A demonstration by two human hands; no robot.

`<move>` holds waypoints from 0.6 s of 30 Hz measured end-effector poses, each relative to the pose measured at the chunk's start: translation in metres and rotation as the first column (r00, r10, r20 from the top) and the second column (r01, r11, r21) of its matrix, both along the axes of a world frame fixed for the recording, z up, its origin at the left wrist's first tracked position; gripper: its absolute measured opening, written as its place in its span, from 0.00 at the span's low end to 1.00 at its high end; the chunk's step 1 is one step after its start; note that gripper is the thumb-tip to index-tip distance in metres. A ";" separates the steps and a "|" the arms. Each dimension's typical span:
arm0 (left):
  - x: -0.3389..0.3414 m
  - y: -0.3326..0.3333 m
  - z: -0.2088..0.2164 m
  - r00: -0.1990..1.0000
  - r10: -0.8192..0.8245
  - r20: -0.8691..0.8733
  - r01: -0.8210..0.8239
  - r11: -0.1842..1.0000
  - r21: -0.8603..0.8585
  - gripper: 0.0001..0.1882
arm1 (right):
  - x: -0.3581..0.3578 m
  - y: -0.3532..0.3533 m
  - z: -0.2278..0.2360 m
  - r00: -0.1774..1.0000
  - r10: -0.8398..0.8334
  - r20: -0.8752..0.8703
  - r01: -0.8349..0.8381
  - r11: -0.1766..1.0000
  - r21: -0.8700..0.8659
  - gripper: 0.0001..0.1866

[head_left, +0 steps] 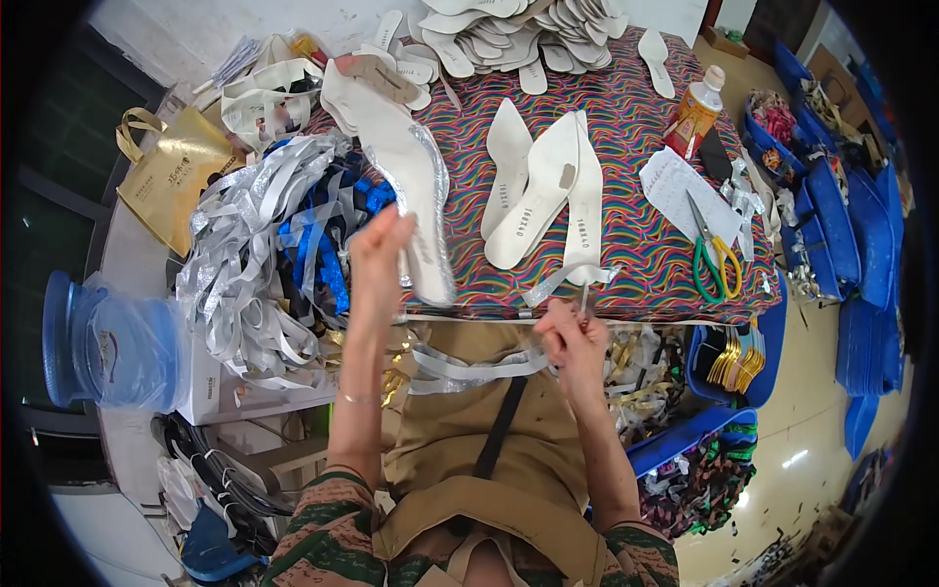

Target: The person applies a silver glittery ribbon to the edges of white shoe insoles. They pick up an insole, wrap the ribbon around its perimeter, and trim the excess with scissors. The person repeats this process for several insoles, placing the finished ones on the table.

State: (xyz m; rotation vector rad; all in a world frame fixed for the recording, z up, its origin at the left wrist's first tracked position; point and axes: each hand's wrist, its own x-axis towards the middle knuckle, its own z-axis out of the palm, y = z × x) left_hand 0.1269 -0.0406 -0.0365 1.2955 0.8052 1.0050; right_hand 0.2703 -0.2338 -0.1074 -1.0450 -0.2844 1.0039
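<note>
Left hand [381, 235] raised, fingers curled, blurred, just beside silver-edged insole [424, 235]; can't tell if it grips it. Right hand [575, 333] at near table edge, fingers closed around thin metal tool [586, 296], exact kind unclear. Silver strip [544, 287] just beyond it, across 1 end of the group of 3 white insoles [548, 191] on patterned cloth [469, 147]. Silver ribbon pile [240, 245] left of silver-edged insole. Scissors [706, 235], green and yellow handles, lie right, partly over paper sheet [680, 186].
</note>
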 end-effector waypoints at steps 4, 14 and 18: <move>-0.025 0.076 -0.057 0.800 0.174 -0.574 0.088 0.912 0.399 0.20 | 0.019 -0.013 -0.006 0.893 -0.174 0.415 0.222 0.972 -0.071 0.13; -0.009 0.002 -0.051 0.893 0.307 -0.330 -0.004 0.738 0.675 0.12 | 0.077 -0.002 -0.031 0.168 0.056 0.984 0.303 0.947 -0.105 0.14; -0.058 -0.042 -0.059 0.910 0.183 -0.372 0.002 0.896 0.445 0.10 | 0.077 -0.043 -0.018 0.285 0.019 0.958 0.325 0.939 -0.115 0.10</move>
